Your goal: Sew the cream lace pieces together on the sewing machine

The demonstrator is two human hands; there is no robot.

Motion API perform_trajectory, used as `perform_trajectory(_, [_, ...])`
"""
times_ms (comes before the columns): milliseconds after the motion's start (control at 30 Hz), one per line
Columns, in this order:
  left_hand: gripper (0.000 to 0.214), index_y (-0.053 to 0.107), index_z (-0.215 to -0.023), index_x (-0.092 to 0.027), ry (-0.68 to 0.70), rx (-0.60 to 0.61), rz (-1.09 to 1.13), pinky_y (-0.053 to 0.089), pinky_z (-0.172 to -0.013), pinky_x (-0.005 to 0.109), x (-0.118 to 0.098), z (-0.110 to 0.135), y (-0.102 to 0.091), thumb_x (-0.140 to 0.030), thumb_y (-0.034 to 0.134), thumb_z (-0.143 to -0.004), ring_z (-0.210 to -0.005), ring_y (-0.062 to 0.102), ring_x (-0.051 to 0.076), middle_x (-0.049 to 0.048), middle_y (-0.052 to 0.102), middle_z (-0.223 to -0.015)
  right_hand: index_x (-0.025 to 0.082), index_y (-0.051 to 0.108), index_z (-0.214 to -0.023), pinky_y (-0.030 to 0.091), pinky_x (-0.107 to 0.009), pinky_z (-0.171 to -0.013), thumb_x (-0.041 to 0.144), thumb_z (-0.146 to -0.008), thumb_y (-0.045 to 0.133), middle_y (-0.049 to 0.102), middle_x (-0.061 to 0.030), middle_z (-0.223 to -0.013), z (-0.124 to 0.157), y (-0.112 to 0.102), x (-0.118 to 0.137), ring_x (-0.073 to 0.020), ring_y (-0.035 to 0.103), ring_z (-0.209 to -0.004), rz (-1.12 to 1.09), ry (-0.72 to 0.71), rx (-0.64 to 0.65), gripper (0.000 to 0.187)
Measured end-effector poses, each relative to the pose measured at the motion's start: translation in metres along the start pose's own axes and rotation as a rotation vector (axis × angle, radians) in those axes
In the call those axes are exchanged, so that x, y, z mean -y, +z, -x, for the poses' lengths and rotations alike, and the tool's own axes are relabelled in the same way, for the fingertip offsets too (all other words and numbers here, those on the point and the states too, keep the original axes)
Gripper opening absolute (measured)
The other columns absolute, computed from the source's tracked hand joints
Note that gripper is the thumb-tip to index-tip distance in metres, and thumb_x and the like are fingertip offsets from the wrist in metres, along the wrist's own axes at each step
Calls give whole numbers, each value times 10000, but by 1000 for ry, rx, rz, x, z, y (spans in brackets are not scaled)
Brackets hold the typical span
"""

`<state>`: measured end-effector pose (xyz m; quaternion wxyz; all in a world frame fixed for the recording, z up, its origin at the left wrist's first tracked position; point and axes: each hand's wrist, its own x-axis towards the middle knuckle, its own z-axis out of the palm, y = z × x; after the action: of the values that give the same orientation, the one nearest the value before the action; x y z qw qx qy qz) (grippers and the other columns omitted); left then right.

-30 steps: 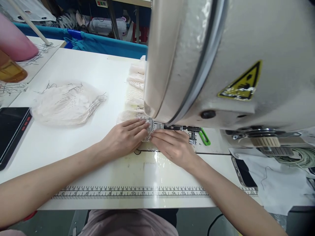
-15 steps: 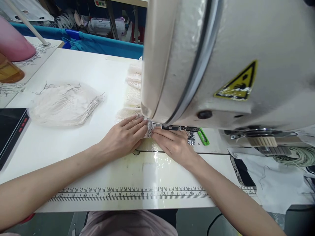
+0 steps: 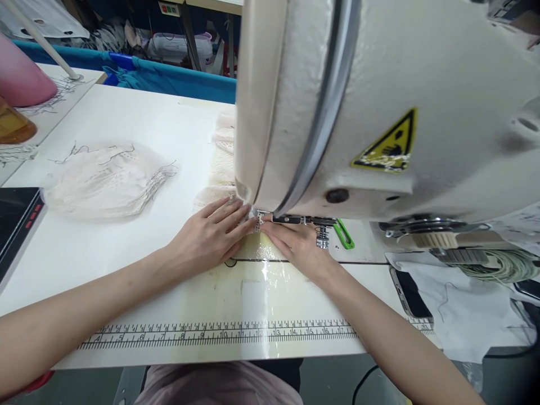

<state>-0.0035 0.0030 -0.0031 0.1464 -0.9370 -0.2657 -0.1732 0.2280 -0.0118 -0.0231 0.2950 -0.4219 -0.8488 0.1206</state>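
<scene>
A large cream sewing machine [image 3: 379, 107] fills the upper right of the view. Under its head lies a strip of white lace [image 3: 219, 169] that runs away from me along the white table [image 3: 126, 118]. My left hand [image 3: 208, 236] lies flat on the near end of the lace, fingers stretched toward the presser foot [image 3: 259, 216]. My right hand [image 3: 297, 244] presses the lace from the right, its fingertips together just at the foot and partly hidden under the machine head.
A pile of white lace pieces [image 3: 105, 180] lies at the left. A black device [image 3: 14, 219] sits at the left edge, a phone [image 3: 409, 295] at the right on white cloth. A printed ruler [image 3: 219, 333] runs along the near edge. A green clip [image 3: 343, 233] lies right of the foot.
Both hands have slid the lace further under the machine head; less of its near end shows now. My view has shifted slightly to the right.
</scene>
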Motion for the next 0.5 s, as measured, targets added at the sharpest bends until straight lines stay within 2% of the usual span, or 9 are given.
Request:
perform_trajectory(167, [329, 628, -1213, -137, 4, 7, -10, 519, -972, 466, 0, -2, -1, -188, 427, -958, -1138, 636, 288, 133, 677, -1198, 255, 707, -1036, 553, -276, -831, 250, -950, 545, 739, 4, -1029, 0, 5, -4, -142, 694, -902, -28, 7, -70, 183])
perform_trajectory(367, [347, 608, -1254, -143, -8, 28, -5, 498, -992, 492, 0, -1, 1, -211, 431, -963, -1181, 606, 307, 141, 670, -1209, 282, 701, -1085, 534, -241, -645, 266, -944, 562, 755, 29, -914, 0, 4, -7, -111, 698, -749, 39, 20, -82, 199])
perform_trajectory(500, [348, 602, -1264, -155, -22, 33, 12, 478, -1013, 505, 1, -1, 3, -228, 468, -952, -1212, 582, 314, 135, 664, -1222, 289, 683, -1137, 543, -272, -686, 291, -945, 560, 753, 14, -981, 3, 8, -13, -136, 706, -783, 159, -11, -128, 228])
